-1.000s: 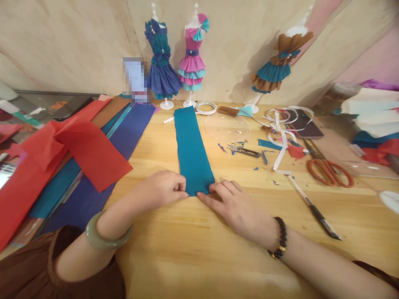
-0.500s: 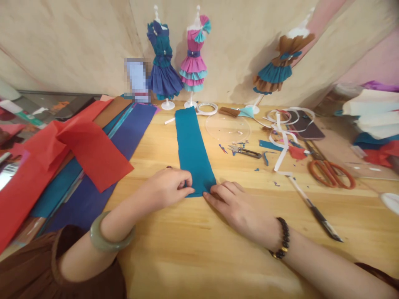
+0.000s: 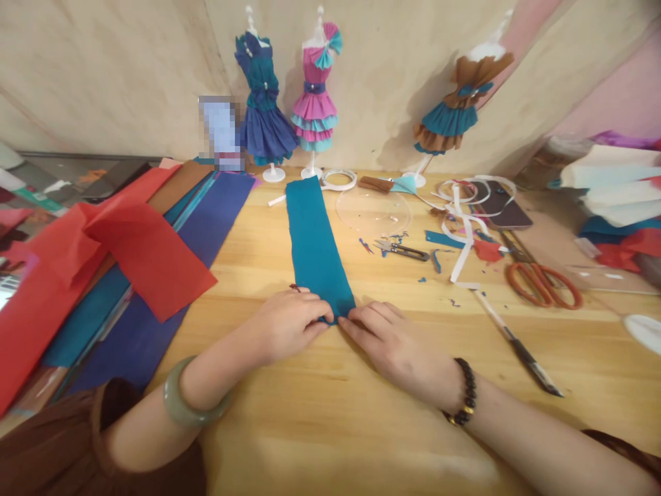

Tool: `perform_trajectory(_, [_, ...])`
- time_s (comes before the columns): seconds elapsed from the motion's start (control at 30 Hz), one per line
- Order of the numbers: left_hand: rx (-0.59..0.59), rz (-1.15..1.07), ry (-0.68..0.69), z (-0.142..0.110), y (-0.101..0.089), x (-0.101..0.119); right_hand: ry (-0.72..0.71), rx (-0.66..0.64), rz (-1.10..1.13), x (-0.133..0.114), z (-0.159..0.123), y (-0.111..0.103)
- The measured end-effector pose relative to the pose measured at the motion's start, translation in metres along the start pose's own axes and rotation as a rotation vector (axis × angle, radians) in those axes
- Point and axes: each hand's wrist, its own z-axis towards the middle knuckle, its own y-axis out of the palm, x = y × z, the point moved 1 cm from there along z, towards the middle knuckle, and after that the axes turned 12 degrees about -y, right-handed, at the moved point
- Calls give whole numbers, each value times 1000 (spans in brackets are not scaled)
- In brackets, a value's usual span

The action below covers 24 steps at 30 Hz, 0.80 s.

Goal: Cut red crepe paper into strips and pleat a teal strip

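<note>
A long teal paper strip lies on the wooden table, running away from me. My left hand pinches the strip's near left corner, fingers curled over the edge. My right hand presses its fingertips against the near right corner, fingers bent and close together. Both hands meet at the strip's near end. A green bangle is on my left wrist and a dark bead bracelet on my right.
Red, blue and brown paper sheets lie at left. Three small mannequins in paper dresses stand at the back. Snips, orange scissors, a craft knife, white tape strips and a clear disc lie to the right.
My left hand has slid right along the strip's near edge toward my right hand, covering more of the corner. The strip's near end has shifted slightly.
</note>
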Motion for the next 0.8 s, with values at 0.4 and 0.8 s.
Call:
perform_trajectory(0.4, [18,0,-16,-1,-1,2,37,91,-3,3,-4,-1])
perform_trajectory(0.8, [23,-10,-12,-2,-3,3,63,69,-37,6,-7,-6])
